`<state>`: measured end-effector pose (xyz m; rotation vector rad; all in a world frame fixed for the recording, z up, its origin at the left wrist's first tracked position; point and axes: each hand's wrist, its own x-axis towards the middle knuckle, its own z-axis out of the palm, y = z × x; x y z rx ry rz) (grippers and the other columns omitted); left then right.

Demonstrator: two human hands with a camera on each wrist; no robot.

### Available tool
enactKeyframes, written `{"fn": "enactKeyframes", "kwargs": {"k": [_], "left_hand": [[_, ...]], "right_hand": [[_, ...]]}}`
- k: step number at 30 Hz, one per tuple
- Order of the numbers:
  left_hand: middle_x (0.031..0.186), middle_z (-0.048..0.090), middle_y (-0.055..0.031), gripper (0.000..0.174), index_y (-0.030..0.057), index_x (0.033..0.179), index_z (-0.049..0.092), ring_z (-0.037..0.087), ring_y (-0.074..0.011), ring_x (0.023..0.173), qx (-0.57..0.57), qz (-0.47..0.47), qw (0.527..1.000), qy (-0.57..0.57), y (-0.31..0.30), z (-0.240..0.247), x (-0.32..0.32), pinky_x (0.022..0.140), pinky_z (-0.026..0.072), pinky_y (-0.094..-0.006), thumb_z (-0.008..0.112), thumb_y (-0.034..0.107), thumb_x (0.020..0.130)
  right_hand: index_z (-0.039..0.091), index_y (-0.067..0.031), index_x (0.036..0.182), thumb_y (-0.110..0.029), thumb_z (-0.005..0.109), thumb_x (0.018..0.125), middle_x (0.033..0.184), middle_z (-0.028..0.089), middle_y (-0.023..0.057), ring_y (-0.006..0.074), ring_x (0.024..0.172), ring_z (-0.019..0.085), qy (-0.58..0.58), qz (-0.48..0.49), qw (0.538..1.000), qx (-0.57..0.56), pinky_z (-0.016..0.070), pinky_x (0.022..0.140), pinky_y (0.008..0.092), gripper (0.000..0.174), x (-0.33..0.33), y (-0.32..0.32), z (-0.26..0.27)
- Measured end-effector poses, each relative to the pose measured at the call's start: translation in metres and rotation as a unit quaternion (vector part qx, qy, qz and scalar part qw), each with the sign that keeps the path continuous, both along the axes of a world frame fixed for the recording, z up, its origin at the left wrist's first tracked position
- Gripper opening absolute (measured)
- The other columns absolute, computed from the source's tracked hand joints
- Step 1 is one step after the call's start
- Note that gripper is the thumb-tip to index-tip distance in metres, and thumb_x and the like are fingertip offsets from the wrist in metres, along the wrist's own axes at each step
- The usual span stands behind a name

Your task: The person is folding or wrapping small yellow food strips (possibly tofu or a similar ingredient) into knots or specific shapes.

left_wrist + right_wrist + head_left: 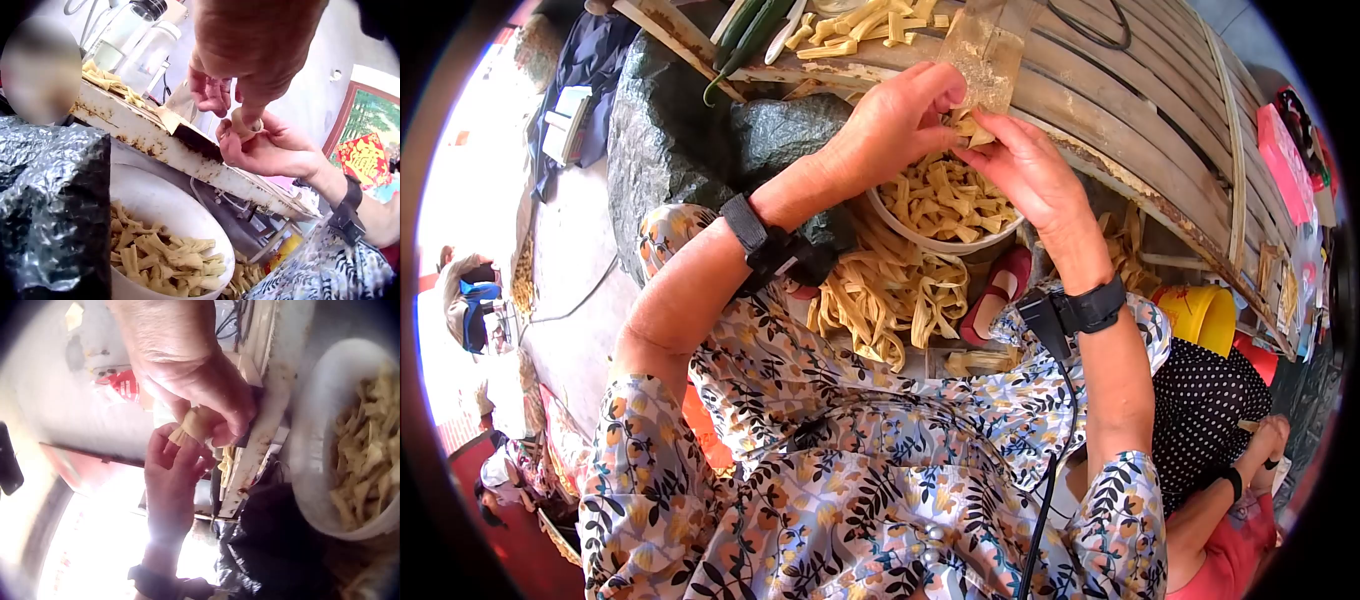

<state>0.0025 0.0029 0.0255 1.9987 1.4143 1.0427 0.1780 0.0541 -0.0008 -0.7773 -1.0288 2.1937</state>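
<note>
Above a white tub (945,245), both hands meet at a short, pale yellow tofu skin strip (972,130), bent into a loop. My right hand (1035,170) pinches it between thumb and fingers. The left hand (900,115) comes from the other side, and in the left wrist view one of its fingers reaches into the loop (249,125). A fanned end of the strip (180,435) sticks out between the hands in the right wrist view. Knotted tofu skin pieces (950,200) fill much of the tub. Long loose strips (890,290) hang in a heap below it.
A slatted table (1100,90) with a rusty edge stands ahead, bearing more tofu skin pieces (870,22) and green cucumbers (750,35). Dark plastic sheeting (660,150) lies at the left. A yellow bucket (1200,315) and another person's arm (1215,500) are at the right.
</note>
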Motion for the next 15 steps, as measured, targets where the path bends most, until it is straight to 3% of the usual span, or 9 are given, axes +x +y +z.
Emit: {"fn": "enactKeyframes", "kwargs": {"k": [4,7,9,11,12,15], "left_hand": [[0.08,0.053,-0.0071,0.023,0.0057,0.086,0.052,0.055,-0.0255,0.074,0.165,-0.038,0.964,0.204,-0.002,-0.01,0.002,0.061,0.0475,-0.0315,0.063,0.008,0.066],[0.078,0.053,-0.0065,0.019,0.0064,0.084,0.052,0.055,-0.0285,0.076,0.182,-0.067,0.95,0.247,-0.005,-0.018,0.008,0.061,0.0476,-0.0345,0.06,0.01,0.066],[0.075,0.054,-0.008,0.01,0.0042,0.08,0.053,0.054,-0.0284,0.071,0.164,-0.073,0.965,0.189,-0.006,-0.02,0.006,0.059,0.0457,-0.0332,0.057,0.009,0.074],[0.074,0.054,-0.0091,0.007,0.0029,0.079,0.053,0.053,-0.0289,0.067,0.085,-0.046,0.99,0.107,-0.008,-0.022,-0.001,0.057,0.0443,-0.0317,0.056,0.01,0.078],[0.068,0.054,-0.0071,0.011,0.0016,0.079,0.053,0.052,-0.023,0.06,0.058,-0.017,0.992,0.11,-0.006,-0.019,-0.007,0.055,0.042,-0.0296,0.052,0.011,0.084],[0.064,0.05,-0.0018,0.013,0.0012,0.081,0.052,0.051,-0.0147,0.059,-0.01,-0.015,0.999,-0.037,-0.003,-0.011,-0.011,0.054,0.0418,-0.0282,0.05,0.013,0.087]], "right_hand": [[0.058,-0.0022,0.1,-0.023,0.045,0.091,0.097,0.058,0.0025,0.0097,0.087,0.054,-0.118,0.007,0.99,0.076,0.0473,0.077,0.0271,0.026,-0.006,-0.012,0.002],[0.059,-0.0024,0.099,-0.03,0.042,0.093,0.09,0.057,0.0017,0.0088,0.082,0.054,-0.2,0.017,0.969,0.147,0.0502,0.069,0.0247,0.033,-0.008,-0.017,-0.009],[0.059,-0.0021,0.099,-0.033,0.043,0.092,0.087,0.057,0.0014,0.0083,0.081,0.054,-0.252,0.038,0.958,0.13,0.0504,0.069,0.025,0.035,-0.007,-0.015,-0.007],[0.059,-0.0001,0.097,-0.033,0.05,0.089,0.082,0.057,0.0031,0.0086,0.073,0.054,-0.21,0.016,0.966,0.149,0.0504,0.064,0.0234,0.035,-0.007,-0.017,0.005],[0.059,0.001,0.096,-0.032,0.052,0.088,0.079,0.057,0.003,0.0087,0.068,0.054,-0.171,0.012,0.972,0.163,0.0505,0.062,0.023,0.034,-0.002,-0.018,0.01],[0.061,0.0013,0.093,-0.027,0.059,0.085,0.072,0.057,0.0032,0.0067,0.06,0.052,-0.107,0.037,0.978,0.176,0.0468,0.055,0.02,0.03,0.007,-0.009,0.019]]}}
